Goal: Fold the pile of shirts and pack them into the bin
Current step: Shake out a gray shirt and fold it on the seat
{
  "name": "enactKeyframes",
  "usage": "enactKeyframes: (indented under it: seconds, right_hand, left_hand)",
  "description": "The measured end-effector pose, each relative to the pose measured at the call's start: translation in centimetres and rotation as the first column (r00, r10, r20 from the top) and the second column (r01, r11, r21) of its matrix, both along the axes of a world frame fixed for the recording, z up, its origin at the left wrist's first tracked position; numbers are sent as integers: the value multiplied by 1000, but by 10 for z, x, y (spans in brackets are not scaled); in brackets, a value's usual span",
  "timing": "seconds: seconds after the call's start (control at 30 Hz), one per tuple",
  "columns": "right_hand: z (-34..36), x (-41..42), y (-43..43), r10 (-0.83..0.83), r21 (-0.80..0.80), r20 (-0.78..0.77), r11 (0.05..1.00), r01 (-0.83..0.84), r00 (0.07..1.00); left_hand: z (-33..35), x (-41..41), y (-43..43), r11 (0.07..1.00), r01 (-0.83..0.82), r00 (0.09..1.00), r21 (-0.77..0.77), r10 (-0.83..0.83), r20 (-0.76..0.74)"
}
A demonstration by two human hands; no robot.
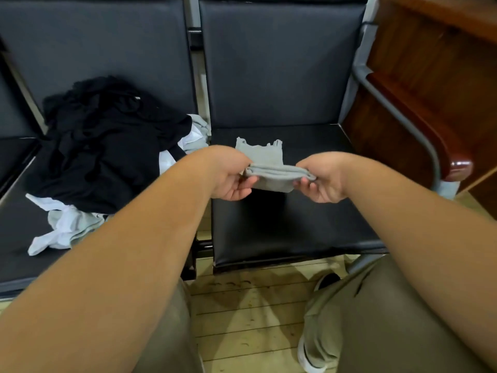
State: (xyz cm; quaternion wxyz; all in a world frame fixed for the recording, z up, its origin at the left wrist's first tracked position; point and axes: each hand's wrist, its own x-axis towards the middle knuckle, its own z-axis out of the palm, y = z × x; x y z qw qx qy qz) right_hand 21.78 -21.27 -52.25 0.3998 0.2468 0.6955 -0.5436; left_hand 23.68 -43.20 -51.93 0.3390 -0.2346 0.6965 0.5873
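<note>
You hold a small grey shirt [271, 170] between both hands, over the black padded surface [295, 227] in front of you. Your left hand [231, 176] grips its left end and your right hand [322, 179] grips its right end, with your fingers curled underneath the cloth. The shirt is plain light grey and folded into a compact bundle. Several layers show as stacked ridges along the edge between your hands, and a flap with an uneven, wavy rim stands up on the far side. The pile of shirts [107, 146] lies crumpled on the neighbouring seat [16, 254] to your left. A black one is heaped on top, and white and pale grey ones poke out beneath it.
</note>
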Motion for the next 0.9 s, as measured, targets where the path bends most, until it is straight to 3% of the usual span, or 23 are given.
enactKeyframes:
  seconds: [0.1, 0.2, 0.27, 0.33, 0.4, 0.5, 0.57, 0.67, 0.9]
  right_hand:
    - [4, -10, 12, -87, -210, 0, 974, 85, 996]
    - [2, -20, 16, -262, -430, 21, 869, 245, 965]
    - [-1, -29, 15, -345, -512, 50, 797, 321, 937]
    - [-5, -39, 11, -347, -526, 26, 793, 308, 938]
    - [-9, -50, 4, -269, -439, -83, 874, 208, 959]
    - [-20, -70, -7, -149, -136, -260, 984, 117, 954]
    - [-32, -83, -13, -136, 43, -363, 986, 163, 922]
    - [-52, -100, -22, -127, 114, -440, 974, 196, 889]
    - [-78, -127, -31, 22, 305, -431, 945, 122, 902]
  left_hand:
    - [14, -4, -4, 989, -52, 998, 139, 49, 25]
    - [18, -12, -6, 943, -138, 990, 303, 133, 38]
    - [12, -21, -8, 901, -213, 977, 377, 201, 71]
    - [4, -33, -12, 857, -294, 956, 424, 269, 119]
    - [-3, -44, -16, 825, -352, 936, 442, 316, 154]
    - [-9, -58, -18, 835, -371, 929, 407, 342, 144]
    - [-14, -67, -15, 878, -337, 941, 339, 324, 97]
    - [-27, -81, -11, 933, -301, 952, 195, 305, 11]
    - [-84, -111, -11, 933, -281, 950, -226, 236, -206]
